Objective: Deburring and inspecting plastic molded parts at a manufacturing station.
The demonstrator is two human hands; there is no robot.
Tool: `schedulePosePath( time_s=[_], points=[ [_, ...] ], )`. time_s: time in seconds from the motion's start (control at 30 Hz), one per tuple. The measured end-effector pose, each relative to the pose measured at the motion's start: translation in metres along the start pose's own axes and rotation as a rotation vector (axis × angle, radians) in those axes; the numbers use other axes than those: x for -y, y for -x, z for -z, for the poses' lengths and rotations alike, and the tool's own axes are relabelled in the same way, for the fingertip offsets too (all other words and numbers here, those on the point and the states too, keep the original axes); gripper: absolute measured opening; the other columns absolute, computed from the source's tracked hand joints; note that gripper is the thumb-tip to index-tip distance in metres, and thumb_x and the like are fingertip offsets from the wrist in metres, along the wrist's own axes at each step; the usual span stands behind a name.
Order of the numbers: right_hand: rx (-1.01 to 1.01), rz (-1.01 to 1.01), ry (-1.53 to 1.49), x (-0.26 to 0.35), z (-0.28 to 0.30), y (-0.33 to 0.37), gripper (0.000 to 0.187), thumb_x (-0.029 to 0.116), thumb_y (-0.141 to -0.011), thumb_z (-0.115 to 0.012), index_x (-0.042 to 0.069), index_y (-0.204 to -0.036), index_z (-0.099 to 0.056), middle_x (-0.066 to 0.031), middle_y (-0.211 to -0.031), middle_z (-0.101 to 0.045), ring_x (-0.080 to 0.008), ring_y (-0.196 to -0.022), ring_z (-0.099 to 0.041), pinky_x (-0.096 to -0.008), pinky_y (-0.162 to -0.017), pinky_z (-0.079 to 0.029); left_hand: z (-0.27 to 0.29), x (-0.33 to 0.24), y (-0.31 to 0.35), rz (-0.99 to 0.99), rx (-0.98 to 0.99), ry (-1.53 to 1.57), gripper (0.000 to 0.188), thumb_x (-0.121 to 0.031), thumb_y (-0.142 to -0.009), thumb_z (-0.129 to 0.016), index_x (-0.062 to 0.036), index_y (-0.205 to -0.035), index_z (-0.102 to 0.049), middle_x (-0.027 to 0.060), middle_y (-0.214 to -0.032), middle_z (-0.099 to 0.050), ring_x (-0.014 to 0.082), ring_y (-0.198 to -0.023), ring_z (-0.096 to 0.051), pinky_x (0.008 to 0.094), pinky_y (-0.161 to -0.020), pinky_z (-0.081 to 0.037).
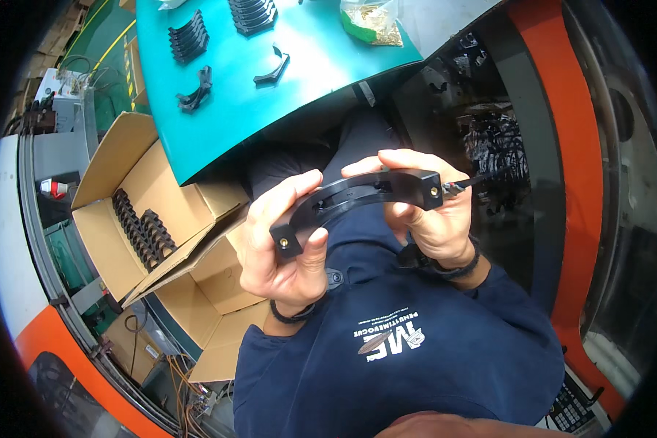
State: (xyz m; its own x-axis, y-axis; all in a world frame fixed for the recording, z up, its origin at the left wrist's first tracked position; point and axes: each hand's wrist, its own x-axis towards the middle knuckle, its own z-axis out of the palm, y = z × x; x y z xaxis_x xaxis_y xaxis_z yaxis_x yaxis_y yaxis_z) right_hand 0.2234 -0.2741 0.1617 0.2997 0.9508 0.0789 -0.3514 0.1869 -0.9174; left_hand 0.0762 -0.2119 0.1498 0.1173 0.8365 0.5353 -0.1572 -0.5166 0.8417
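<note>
A black arched plastic part (pixel 347 194) with a brass-coloured insert in each end face is held up in front of my chest. My left hand (pixel 281 252) is closed round its left end, thumb below and fingers above. My right hand (pixel 438 226) grips the right end, with the fingers on top and the thumb underneath. A thin dark tool with a metallic piece (pixel 456 188) sticks out to the right from behind that hand; its kind I cannot make out.
Ahead, a green-topped table (pixel 233 109) bears rows of black arched parts (pixel 188 36), two loose ones, and a clear bag of small brass-coloured pieces (pixel 372 22). On the left, an open cardboard box (pixel 113 244) holds more black parts. Orange machine framing (pixel 562 131) stands at right.
</note>
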Motion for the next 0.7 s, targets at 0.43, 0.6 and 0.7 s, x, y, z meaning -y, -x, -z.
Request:
schedulePosePath(
  time_s=[0.43,0.6,0.7],
  points=[
    [0.06,-0.094,-0.071,0.001,0.0049,-0.0016,0.045,0.02,-0.091,-0.063,-0.003,-0.127,-0.051,-0.0157,-0.108,-0.066,-0.0047,-0.053,-0.051,-0.0171,-0.046,-0.04,0.0037,0.0004,-0.0005,-0.165,0.066,-0.099,0.041,-0.018,-0.079,-0.077,0.0091,-0.103,-0.057,0.025,-0.088,-0.067,0.0313,-0.079,-0.066,0.0332,-0.068,-0.054],
    [0.045,-0.129,-0.062,0.0053,0.0023,-0.0024,0.043,0.022,-0.091,-0.063,-0.003,-0.125,-0.052,-0.0135,-0.101,-0.067,-0.0047,-0.052,-0.049,-0.0177,-0.045,-0.039,0.0021,0.0031,0.0012,-0.138,0.038,-0.049,0.041,-0.018,-0.078,-0.078,0.0093,-0.101,-0.057,0.0255,-0.087,-0.067,0.0309,-0.077,-0.066,0.0333,-0.067,-0.053],
    [0.041,-0.127,-0.019,0.004,0.0028,-0.0013,0.042,0.022,-0.091,-0.063,-0.002,-0.124,-0.052,-0.0075,-0.086,-0.066,-0.0042,-0.051,-0.048,-0.0181,-0.045,-0.037,0.0008,0.0049,0.0028,-0.111,0.011,-0.009,0.041,-0.018,-0.078,-0.078,0.0092,-0.101,-0.058,0.0254,-0.088,-0.067,0.0305,-0.077,-0.066,0.0329,-0.067,-0.053]
  ],
)
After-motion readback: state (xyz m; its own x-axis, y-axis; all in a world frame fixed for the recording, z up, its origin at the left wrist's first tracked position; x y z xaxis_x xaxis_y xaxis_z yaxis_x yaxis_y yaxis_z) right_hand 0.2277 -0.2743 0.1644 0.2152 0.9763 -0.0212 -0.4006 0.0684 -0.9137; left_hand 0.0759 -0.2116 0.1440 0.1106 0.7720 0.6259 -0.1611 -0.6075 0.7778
